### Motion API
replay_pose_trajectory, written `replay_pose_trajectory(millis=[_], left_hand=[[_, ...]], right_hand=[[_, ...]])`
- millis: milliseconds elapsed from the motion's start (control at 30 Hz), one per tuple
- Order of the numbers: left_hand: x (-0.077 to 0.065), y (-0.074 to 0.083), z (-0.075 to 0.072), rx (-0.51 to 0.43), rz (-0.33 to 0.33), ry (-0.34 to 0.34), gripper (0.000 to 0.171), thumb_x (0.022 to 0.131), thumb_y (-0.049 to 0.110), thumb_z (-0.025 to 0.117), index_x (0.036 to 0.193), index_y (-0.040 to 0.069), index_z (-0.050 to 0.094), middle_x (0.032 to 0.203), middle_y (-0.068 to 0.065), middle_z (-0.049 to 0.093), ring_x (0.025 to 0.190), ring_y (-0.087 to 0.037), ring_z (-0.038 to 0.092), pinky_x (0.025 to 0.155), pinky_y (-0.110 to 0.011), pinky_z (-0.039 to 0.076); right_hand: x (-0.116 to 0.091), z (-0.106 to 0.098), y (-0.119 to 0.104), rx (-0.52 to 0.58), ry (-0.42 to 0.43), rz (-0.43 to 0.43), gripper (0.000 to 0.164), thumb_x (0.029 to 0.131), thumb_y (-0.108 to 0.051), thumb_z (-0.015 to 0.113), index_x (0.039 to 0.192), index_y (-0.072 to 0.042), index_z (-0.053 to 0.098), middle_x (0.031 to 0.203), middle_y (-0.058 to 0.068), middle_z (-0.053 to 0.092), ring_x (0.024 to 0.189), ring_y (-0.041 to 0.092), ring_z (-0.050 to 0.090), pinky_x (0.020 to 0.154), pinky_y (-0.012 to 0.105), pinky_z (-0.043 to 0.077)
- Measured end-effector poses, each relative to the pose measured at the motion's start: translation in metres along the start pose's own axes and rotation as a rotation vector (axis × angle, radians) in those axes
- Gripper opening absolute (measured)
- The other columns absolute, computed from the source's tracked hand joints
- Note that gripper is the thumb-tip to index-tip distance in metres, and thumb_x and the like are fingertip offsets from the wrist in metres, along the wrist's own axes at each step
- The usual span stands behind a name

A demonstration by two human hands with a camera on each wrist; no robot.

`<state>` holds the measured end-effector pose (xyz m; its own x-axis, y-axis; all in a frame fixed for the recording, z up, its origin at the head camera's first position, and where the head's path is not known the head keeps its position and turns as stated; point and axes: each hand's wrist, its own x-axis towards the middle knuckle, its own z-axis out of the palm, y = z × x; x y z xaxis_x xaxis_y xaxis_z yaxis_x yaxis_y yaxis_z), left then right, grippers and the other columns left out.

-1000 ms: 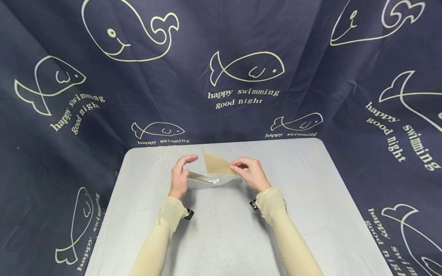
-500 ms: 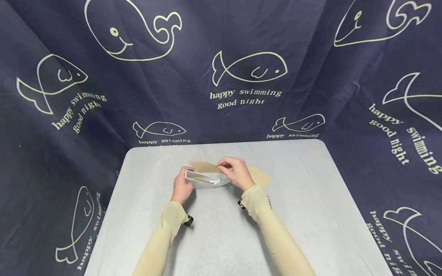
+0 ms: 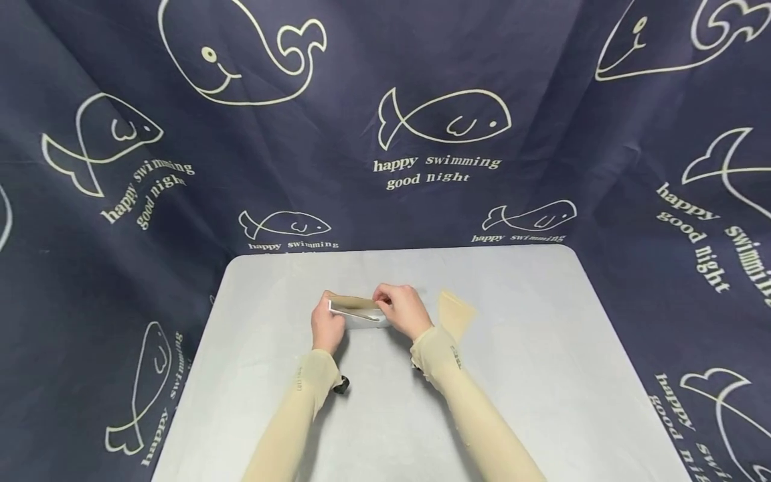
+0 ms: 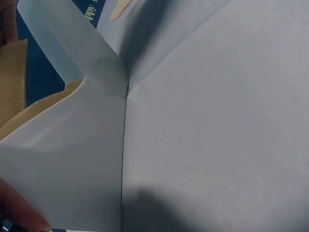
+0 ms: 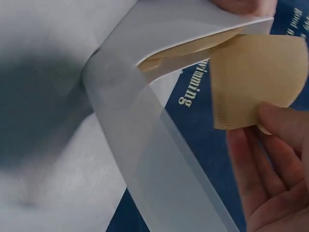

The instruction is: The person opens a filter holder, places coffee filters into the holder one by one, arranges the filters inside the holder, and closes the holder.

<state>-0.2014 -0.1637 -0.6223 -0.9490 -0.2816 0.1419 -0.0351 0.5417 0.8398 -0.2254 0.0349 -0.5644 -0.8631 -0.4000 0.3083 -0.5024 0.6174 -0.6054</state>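
My left hand (image 3: 328,325) grips the left end of a white box (image 5: 183,26), thumb on its near side. A translucent lid (image 5: 145,159) hangs open from the box's other end. Tan paper sheets, apparently coffee filters, show inside the box opening. Between thumb and fingers, my right hand (image 3: 403,309) pinches a tan coffee filter (image 5: 260,77) with a crimped edge. In the right wrist view, that filter's far end lies at the box opening; how deep it reaches is hidden. Only a left thumb (image 4: 21,208) shows in the left wrist view.
More tan filter paper (image 3: 456,313) lies on the table to the right of the hands. A pale cloth covers the table (image 3: 385,415). Behind it and at both sides hangs a dark blue curtain (image 3: 337,147) with fish and whale drawings.
The right hand has brought the filter left and down to the box opening. My left hand has moved from loosely spread fingers to a grip round the box's end. Filter paper on the right is uncovered.
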Motion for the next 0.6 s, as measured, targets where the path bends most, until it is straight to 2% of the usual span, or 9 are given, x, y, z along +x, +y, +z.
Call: replay_pose_trajectory(millis=[233, 433, 600], left_hand=[[-0.001, -0.001, 0.003, 0.022, 0.016, 0.028, 0.018, 0.084, -0.007, 0.058, 0.092, 0.008, 0.058, 0.087, -0.013, 0.072, 0.087, -0.037, 0.069, 0.080, -0.053, 0.054], [-0.003, -0.002, 0.002, 0.016, 0.007, 0.033, 0.020, 0.083, -0.007, 0.059, 0.094, 0.009, 0.062, 0.091, -0.013, 0.075, 0.090, -0.039, 0.072, 0.081, -0.055, 0.055], [-0.002, 0.000, 0.003, 0.011, 0.005, 0.047, 0.021, 0.081, -0.007, 0.058, 0.094, 0.009, 0.062, 0.090, -0.013, 0.075, 0.089, -0.040, 0.072, 0.080, -0.056, 0.054]], right_hand=[[-0.002, 0.008, -0.002, -0.186, -0.031, -0.052, 0.010, 0.087, -0.007, 0.079, 0.091, -0.017, 0.079, 0.083, -0.003, 0.077, 0.073, 0.018, 0.072, 0.071, 0.038, 0.057], [-0.007, 0.013, -0.007, -0.278, -0.091, -0.057, 0.012, 0.085, -0.003, 0.078, 0.082, -0.014, 0.075, 0.073, -0.002, 0.074, 0.064, 0.021, 0.068, 0.065, 0.041, 0.056], [-0.005, 0.017, -0.009, -0.377, -0.106, -0.040, 0.015, 0.092, -0.010, 0.075, 0.077, -0.014, 0.071, 0.067, -0.001, 0.071, 0.058, 0.021, 0.065, 0.058, 0.040, 0.053]])
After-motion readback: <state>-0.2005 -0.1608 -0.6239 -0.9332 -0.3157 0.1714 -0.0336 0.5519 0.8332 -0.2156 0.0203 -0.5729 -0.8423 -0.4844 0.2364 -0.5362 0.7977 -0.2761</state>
